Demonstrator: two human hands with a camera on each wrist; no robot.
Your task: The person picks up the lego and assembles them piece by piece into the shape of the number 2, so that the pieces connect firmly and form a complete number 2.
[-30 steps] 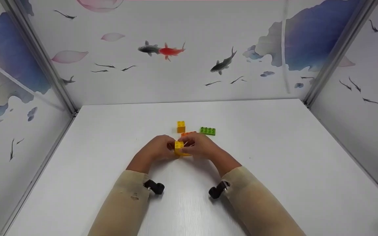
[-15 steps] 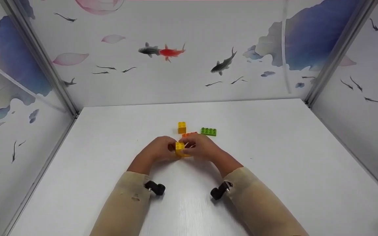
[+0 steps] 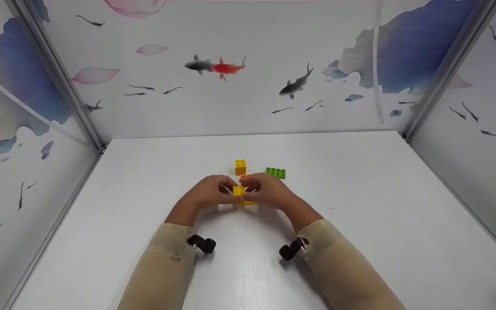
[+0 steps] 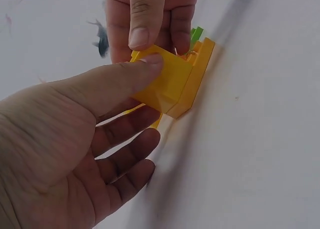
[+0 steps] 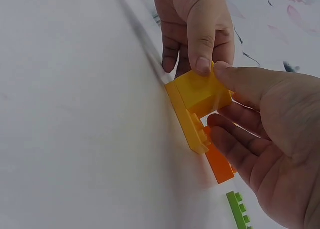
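Note:
A yellow brick point(image 3: 239, 190) sits at one end of a flat orange-yellow brick point(image 5: 189, 124), both close over the table between the hands. My left hand point(image 3: 212, 190) pinches the yellow brick, its thumb lying flat along one face in the left wrist view. From the other side my right hand point(image 3: 268, 189) also grips it, thumb at its top edge and fingertips behind. The right hand's lower fingers curl near the flat brick's studs. Just beyond lies an orange brick point(image 5: 219, 161), mostly hidden by the right hand in the head view.
Farther back on the white table point(image 3: 166, 163) stands another yellow brick point(image 3: 240, 167). A flat green brick point(image 3: 276, 172) lies to its right. Printed walls point(image 3: 248, 112) enclose the table at the back and both sides.
My left thumb has come round over the near face of the yellow brick, which now shows less of its front. The right hand covers more of the orange brick. The view has shifted slightly.

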